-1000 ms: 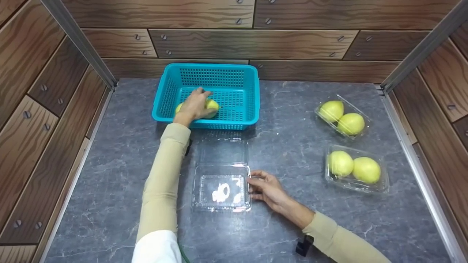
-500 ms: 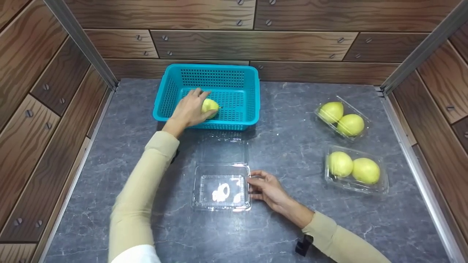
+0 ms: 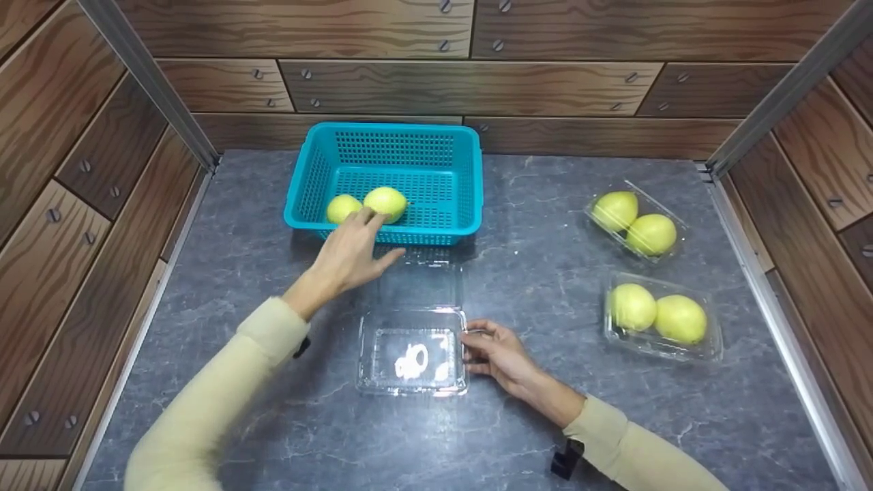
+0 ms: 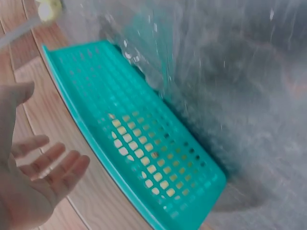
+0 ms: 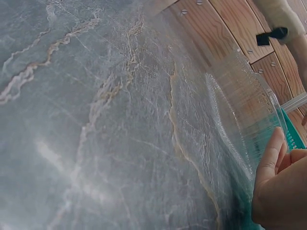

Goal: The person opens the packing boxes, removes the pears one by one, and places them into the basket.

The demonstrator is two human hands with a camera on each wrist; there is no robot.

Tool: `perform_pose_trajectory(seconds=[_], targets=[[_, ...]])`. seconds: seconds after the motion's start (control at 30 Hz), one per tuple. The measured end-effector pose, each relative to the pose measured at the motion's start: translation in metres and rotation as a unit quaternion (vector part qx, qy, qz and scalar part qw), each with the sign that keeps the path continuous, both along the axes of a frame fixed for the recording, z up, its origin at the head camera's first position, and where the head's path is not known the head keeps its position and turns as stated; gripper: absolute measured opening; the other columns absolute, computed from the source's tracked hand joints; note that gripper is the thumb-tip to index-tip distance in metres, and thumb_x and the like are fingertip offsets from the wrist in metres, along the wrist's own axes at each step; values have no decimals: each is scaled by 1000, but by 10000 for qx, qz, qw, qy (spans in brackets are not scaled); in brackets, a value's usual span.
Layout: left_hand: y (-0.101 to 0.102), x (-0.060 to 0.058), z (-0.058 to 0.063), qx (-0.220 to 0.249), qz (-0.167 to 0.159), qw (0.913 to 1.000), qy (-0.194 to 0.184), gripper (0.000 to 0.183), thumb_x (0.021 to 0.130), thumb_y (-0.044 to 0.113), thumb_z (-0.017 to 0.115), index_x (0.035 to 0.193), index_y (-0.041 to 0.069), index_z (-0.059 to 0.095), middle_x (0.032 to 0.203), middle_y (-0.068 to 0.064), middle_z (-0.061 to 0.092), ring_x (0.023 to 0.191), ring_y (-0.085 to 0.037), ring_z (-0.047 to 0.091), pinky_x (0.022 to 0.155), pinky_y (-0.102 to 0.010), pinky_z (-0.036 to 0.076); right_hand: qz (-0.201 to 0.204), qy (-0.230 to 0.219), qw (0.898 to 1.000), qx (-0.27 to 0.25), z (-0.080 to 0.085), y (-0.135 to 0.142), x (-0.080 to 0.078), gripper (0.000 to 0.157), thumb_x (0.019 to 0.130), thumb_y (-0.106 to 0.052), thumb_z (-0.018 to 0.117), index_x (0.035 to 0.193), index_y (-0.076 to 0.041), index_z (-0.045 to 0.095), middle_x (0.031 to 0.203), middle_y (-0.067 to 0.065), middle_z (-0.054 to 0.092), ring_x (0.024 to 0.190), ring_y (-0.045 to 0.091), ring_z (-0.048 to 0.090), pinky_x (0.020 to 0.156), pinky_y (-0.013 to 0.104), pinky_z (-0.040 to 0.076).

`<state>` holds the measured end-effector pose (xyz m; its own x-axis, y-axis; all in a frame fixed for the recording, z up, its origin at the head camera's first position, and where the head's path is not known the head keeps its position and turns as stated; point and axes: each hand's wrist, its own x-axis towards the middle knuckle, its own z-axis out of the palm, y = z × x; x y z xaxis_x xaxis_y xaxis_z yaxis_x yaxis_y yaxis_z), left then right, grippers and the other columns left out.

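Note:
In the head view my left hand [image 3: 348, 252] is over the front rim of the teal basket [image 3: 470, 184], holding nothing, its thumb spread away from its fingers. Two round yellow fruits lie in the basket near that hand, a left one [image 3: 343, 208] and a right one [image 3: 385, 203]. The left wrist view shows the hand [image 4: 38, 177] beside the basket [image 4: 100, 91], fingers loosely bent. My right hand [image 3: 508, 361] pinches the right rim of an open clear plastic clamshell container [image 3: 412, 317]. The right wrist view shows its digits at the clear rim [image 5: 268, 93].
To the right stand two clear clamshells, each with two yellow fruits: a far one [image 3: 665, 204] and a nearer one [image 3: 713, 348]. The open clamshell's lid [image 3: 419, 283] lies flat towards the basket. Wood-patterned walls enclose the grey marbled table [image 3: 545, 273].
My left hand has let go of the fruit and drawn back from inside the basket to its front rim, uncovering both fruits. My right hand stays at the container's rim.

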<state>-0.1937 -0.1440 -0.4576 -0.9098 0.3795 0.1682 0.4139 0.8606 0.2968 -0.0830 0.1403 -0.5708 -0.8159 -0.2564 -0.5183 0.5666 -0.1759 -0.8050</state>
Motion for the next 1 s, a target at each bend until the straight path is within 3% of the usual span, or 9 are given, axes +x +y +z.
perform_pose_trajectory(seconds=[0.17, 0.43, 0.67, 1.0], targets=[[-2, 29, 0, 365, 154, 9990, -214, 67, 95, 44, 77, 144, 2, 60, 135, -22, 64, 119, -40, 67, 100, -55, 60, -1, 52, 9999, 88, 0, 1, 0, 24, 97, -7, 71, 118, -6, 60, 91, -3, 66, 74, 12, 64, 68, 25, 63], [-12, 60, -2, 1063, 459, 9864, -1164, 72, 92, 42, 80, 145, -3, 57, 134, -21, 65, 117, -38, 68, 100, -53, 60, -52, 83, 9999, 109, 2, 0, 1, 24, 96, -8, 72, 117, -7, 61, 90, -2, 67, 74, 12, 65, 67, 26, 63], [-27, 77, -25, 1534, 781, 9725, -1572, 68, 89, 31, 85, 141, -4, 59, 125, -23, 69, 110, -37, 71, 95, -51, 62, -44, 69, 9999, 87, 0, -1, 1, 22, 96, -7, 71, 116, -8, 61, 90, -3, 67, 74, 13, 65, 67, 27, 63], [-38, 93, -54, 2145, 1431, 9348, -2441, 69, 87, 20, 86, 143, -7, 56, 125, -24, 71, 92, -25, 73, 82, -38, 66, -22, 88, 9999, 55, -1, 0, 0, 23, 95, -8, 73, 115, -9, 61, 90, -2, 68, 74, 13, 66, 68, 27, 64]])
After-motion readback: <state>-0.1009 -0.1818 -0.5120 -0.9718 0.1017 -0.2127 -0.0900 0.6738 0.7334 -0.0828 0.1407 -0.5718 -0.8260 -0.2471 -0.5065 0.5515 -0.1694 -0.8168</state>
